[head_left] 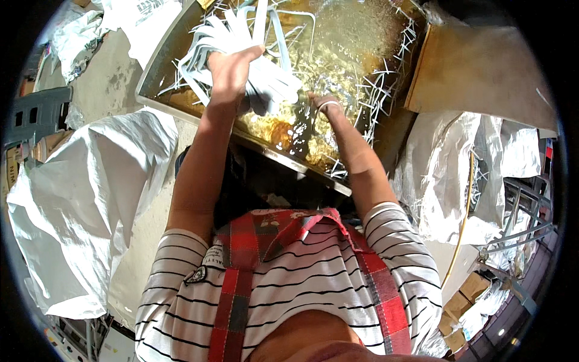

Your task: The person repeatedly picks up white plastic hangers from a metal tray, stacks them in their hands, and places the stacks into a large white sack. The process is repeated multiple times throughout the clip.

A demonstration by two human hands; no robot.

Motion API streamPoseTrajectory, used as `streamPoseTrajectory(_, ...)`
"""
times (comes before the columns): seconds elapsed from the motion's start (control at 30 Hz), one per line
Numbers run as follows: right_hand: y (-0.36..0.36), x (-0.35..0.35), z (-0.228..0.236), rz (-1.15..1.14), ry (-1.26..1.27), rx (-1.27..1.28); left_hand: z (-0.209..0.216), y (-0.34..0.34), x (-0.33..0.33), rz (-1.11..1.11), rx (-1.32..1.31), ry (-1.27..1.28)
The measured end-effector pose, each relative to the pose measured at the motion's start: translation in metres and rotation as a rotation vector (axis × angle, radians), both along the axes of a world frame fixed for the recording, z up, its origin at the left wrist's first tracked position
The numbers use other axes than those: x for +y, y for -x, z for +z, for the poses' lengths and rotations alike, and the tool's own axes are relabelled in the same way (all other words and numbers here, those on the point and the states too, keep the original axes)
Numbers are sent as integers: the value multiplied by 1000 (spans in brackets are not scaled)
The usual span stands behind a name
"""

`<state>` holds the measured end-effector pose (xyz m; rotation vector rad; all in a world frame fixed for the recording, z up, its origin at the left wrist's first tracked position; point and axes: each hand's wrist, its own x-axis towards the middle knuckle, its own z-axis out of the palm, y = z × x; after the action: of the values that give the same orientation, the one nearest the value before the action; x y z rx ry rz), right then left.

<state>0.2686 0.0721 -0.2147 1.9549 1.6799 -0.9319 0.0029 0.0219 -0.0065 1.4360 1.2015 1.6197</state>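
Note:
My left hand (232, 71) is closed around a thick bundle of flat white plastic strips (271, 81), its thumb lying across the top. Some strips fan out and loop beyond the hand at the far left. Below them is a metal tank (158, 107) of rippling, yellowish water (356, 30). To the right of the bundle, my right hand (323, 104) reaches down to the water, a pale band round it. Splashing and glare hide its fingers, so I cannot make out a grip. Thin white offcuts (383, 90) float along the tank's right side.
White woven sacks stand on both sides, one at the left (96, 199) and one at the right (440, 169). A brown board (482, 72) rises beside the tank's right edge. Cardboard (464, 301) and metal racks (518, 223) sit at the lower right.

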Motion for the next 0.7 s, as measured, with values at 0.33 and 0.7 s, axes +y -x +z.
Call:
streamPoseTrajectory(0.33, 5, -8, 0, 57, -203, 115, -12, 10, 8, 103, 270, -224)
streamPoseTrajectory(0.7, 26, -59, 176, -519, -643, 1227, 2, -29, 3, -90, -640, 641)
